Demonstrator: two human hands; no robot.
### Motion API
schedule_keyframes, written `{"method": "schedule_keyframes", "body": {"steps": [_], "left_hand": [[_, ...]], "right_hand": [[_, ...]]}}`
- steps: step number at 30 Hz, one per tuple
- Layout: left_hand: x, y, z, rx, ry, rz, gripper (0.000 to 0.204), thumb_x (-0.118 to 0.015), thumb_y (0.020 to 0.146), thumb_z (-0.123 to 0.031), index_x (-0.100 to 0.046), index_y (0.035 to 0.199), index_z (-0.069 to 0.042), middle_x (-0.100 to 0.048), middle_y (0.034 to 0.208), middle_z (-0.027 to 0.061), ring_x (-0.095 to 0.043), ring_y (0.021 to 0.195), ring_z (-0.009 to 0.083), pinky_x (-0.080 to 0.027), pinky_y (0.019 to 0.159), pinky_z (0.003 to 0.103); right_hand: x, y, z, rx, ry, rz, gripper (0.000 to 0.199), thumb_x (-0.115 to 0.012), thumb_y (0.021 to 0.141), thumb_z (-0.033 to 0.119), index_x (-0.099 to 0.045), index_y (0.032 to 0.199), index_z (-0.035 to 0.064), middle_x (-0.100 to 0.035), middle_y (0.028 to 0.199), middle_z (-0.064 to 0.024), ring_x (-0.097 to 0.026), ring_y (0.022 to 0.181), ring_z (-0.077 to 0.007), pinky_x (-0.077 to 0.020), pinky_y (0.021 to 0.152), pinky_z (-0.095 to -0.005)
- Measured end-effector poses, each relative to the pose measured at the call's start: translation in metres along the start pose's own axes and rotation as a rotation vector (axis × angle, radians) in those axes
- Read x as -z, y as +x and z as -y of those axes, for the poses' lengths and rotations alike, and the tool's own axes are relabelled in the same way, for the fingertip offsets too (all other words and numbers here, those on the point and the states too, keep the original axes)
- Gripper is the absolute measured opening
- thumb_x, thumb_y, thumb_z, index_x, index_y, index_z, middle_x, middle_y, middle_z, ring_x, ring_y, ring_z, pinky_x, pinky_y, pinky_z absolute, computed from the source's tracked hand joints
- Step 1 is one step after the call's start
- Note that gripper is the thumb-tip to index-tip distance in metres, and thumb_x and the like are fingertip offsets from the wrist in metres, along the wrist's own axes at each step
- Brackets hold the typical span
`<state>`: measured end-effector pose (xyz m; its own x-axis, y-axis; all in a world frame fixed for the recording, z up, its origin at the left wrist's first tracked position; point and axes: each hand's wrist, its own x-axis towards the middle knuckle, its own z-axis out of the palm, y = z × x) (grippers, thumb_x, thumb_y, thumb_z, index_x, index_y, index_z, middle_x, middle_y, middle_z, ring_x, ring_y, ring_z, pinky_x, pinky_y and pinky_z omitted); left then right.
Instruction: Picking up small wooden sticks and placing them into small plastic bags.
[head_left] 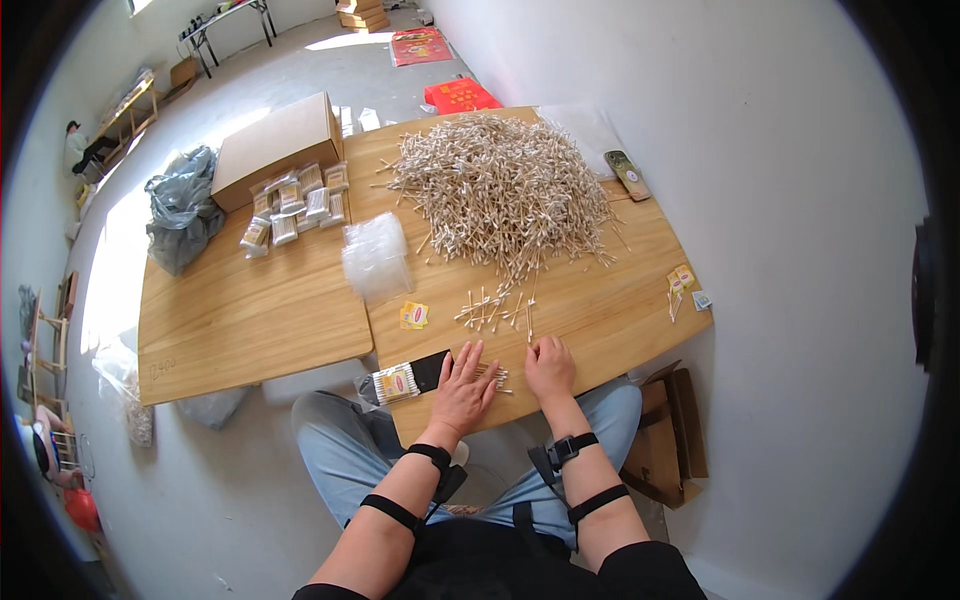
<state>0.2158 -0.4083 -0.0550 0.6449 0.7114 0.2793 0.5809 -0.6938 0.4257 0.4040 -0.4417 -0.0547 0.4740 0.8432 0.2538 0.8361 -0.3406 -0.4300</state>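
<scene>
- Left hand (pixel 460 388): palm down at the near edge of the tabletop (pixel 620 310), fingers slightly spread and laid flat over a row of cotton swabs (pixel 502 379), whose tips show to the right of the hand.
- Right hand (pixel 549 370): just right of the left hand, apart from it; fingers curled and drawn together. A single swab (pixel 530 318) points away from the near edge, its lower end at these fingertips; whether it is pinched or merely touched cannot be told.
- Filled pouch (pixel 396 384): clear, with a yellow label, at the near left corner of the right-hand board. It lies left of both hands; the left hand is nearer.
- Principal relation: the pouch, a black strip (pixel 428 371) and the covered row lie end to end, roughly along the near edge. The left fingers rest at the strip's right end; the single swab stands crosswise to this line.
- Loose swabs (pixel 483 312): beyond both hands, between them and the large heap (pixel 505 190) toward the far edge.
- Yellow cards (pixel 413 316): beyond the pouch, near the seam; clear bags (pixel 376 255) lie farther out.
</scene>
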Motion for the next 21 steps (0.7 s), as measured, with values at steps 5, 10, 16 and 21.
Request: {"method": "schedule_keyframes", "body": {"steps": [5, 10, 16, 21], "left_hand": [[-0.003, -0.002, 0.003, 0.040, -0.033, 0.024, 0.042, -0.058, 0.092, -0.035, -0.061, 0.130, -0.018, -0.033, 0.154, 0.0114, -0.027, 0.144, 0.0259, -0.021, 0.117, 0.047], [-0.005, -0.001, 0.002, 0.049, -0.025, -0.037, 0.049, -0.059, 0.091, -0.035, -0.054, 0.135, -0.013, -0.033, 0.153, 0.0129, -0.028, 0.144, 0.0276, -0.020, 0.117, 0.047], [-0.006, -0.001, 0.002, 0.066, -0.012, -0.033, 0.046, -0.058, 0.092, -0.033, -0.056, 0.130, -0.009, -0.037, 0.150, 0.0138, -0.030, 0.143, 0.0286, -0.021, 0.117, 0.047], [-0.007, -0.002, 0.004, 0.091, -0.062, -0.075, 0.037, -0.060, 0.091, -0.028, -0.061, 0.120, -0.006, -0.045, 0.142, 0.0142, -0.034, 0.140, 0.0294, -0.023, 0.116, 0.047]], "right_hand": [[0.004, -0.010, -0.001, 0.050, 0.026, 0.079, 0.013, -0.069, 0.081, 0.019, -0.060, 0.083, 0.0093, -0.062, 0.087, -0.0101, -0.060, 0.084, -0.0324, -0.0495, 0.073, -0.0446], [0.008, -0.007, 0.015, 0.144, 0.169, 0.229, 0.017, -0.070, 0.081, 0.022, -0.060, 0.084, 0.0091, -0.062, 0.087, -0.0104, -0.060, 0.084, -0.0322, -0.0496, 0.074, -0.0443], [-0.004, 0.017, 0.010, -0.042, -0.041, -0.088, 0.019, -0.069, 0.082, 0.023, -0.058, 0.088, 0.0088, -0.061, 0.092, -0.0115, -0.060, 0.089, -0.0327, -0.0494, 0.076, -0.0451], [-0.004, 0.019, -0.004, -0.051, -0.034, -0.030, 0.015, -0.066, 0.084, 0.020, -0.057, 0.087, 0.0090, -0.060, 0.091, -0.0109, -0.060, 0.090, -0.0324, -0.0496, 0.076, -0.0452]]}}
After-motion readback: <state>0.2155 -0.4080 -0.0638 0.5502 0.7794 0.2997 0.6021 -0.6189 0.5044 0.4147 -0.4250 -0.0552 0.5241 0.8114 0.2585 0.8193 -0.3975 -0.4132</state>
